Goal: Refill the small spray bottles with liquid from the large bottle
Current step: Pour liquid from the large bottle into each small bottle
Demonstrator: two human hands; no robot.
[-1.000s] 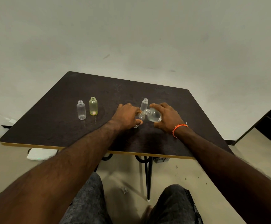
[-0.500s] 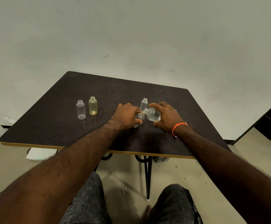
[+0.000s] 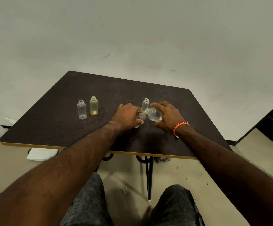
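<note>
Seated at a dark wooden table with a pale edge band and black metal legs, you reach both bare forearms out over its near edge, knees in grey trousers showing below. Your right hand, an orange wristband at its wrist, curls fingers and thumb round the large clear bottle, which is tipped well over to the left so that its open neck meets the mouth of a small clear bottle. Your left hand wraps round that small bottle, holding it on the tabletop near the table's middle; most of it is hidden behind your fingers, and how full it is cannot be told. Clear liquid shows in the lower part of the large bottle. Just behind the two hands another small clear bottle stands upright, uncapped. Well apart to the left, two more uncapped small bottles stand side by side: a clear one and, just to its right, a yellow-green one with something pale at its bottom. A white object lies on the floor under the table's left edge.
</note>
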